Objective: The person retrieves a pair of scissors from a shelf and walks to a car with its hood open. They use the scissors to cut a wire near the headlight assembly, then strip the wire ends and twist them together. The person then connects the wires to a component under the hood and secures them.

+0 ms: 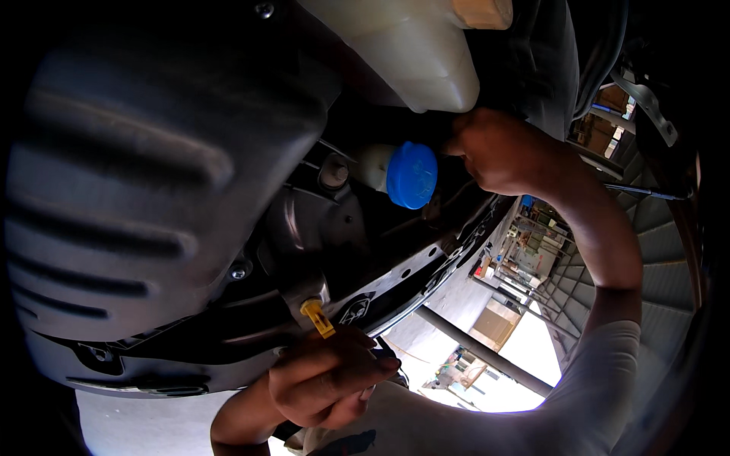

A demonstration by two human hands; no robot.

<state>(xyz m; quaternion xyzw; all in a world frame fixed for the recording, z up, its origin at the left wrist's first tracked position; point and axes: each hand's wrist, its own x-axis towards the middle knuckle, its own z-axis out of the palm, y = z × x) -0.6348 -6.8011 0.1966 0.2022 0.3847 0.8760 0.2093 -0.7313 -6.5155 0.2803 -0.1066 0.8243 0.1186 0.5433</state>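
My left hand (327, 380) is low in the head view, its fingers curled closed around a small dark object (385, 349) whose end sticks out by the thumb. I cannot make out what kind it is. Just above those knuckles a yellow tab (317, 318) juts from a metal bracket. My right hand (506, 152) reaches into the engine bay below a whitish plastic tank, its fingers bent closed and their tips partly lost in shadow. A blue cap (412, 175) on a pale filler neck (371, 167) lies just left of it.
A large ribbed dark plastic cover (152, 197) fills the left. Overhead hangs the whitish tank (414, 57) with an orange-brown cap (484, 12). A bolt (334, 173) and a holed metal crossbar (399, 277) edge the bay. Beyond it show a pole (483, 351) and workshop clutter.
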